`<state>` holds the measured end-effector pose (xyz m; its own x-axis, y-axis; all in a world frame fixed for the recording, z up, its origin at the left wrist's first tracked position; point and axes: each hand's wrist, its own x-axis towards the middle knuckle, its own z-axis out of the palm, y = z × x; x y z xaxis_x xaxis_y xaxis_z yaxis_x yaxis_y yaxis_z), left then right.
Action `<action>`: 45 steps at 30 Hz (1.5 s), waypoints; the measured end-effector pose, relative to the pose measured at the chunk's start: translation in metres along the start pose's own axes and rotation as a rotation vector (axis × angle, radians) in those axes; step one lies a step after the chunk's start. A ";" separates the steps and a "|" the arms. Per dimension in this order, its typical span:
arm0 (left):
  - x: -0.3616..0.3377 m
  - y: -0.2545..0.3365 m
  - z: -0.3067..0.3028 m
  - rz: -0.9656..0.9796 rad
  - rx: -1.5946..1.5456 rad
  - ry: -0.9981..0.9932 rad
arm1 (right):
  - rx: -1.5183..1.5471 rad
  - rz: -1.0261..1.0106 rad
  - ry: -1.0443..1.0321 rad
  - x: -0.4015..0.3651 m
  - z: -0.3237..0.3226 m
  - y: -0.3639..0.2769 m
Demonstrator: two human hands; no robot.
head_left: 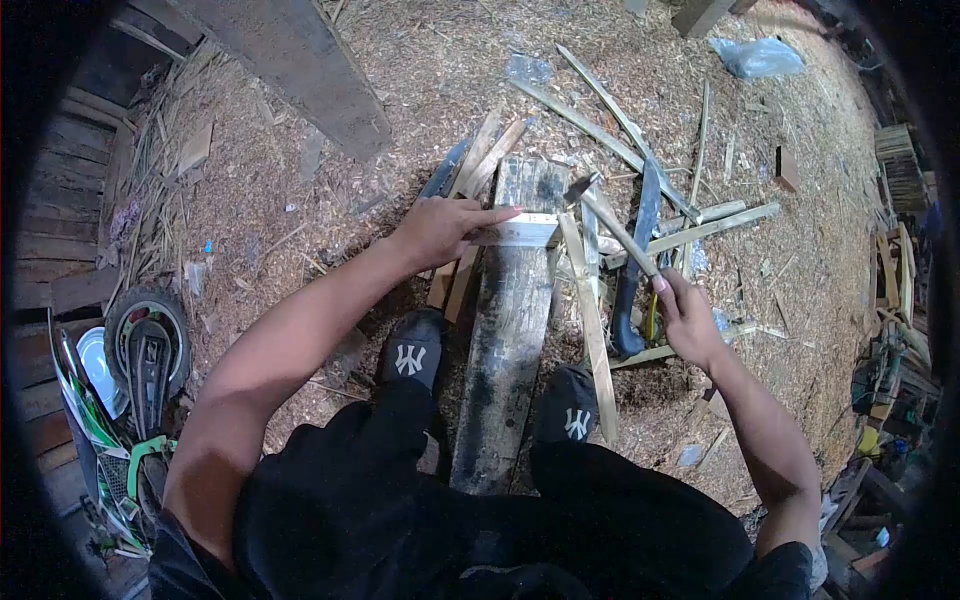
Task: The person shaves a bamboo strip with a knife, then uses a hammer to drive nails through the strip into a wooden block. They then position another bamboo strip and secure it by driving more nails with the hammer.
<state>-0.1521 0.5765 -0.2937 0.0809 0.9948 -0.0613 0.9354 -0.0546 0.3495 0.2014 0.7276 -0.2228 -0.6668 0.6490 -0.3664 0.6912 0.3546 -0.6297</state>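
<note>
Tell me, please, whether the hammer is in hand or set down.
In hand: the right hand is closed around the end of the handle of the hammer.

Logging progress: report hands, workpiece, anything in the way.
Left hand holding pale wood block; right hand gripping hammer. Block lies across beam. Loose sticks, dark-handled blade right of beam.

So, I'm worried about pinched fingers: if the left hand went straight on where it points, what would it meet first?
Beyond the pale wood piece it holds, the left hand would probably meet the hammer head first; depth is unclear, so it might pass beneath.
</note>
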 end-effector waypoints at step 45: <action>0.007 0.002 -0.003 -0.003 -0.038 -0.041 | -0.089 0.027 0.054 -0.006 -0.009 0.001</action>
<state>-0.1503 0.5834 -0.2904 0.0926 0.9906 -0.1005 0.9221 -0.0473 0.3841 0.2082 0.7300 -0.2151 -0.6334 0.6933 -0.3437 0.7323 0.3936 -0.5556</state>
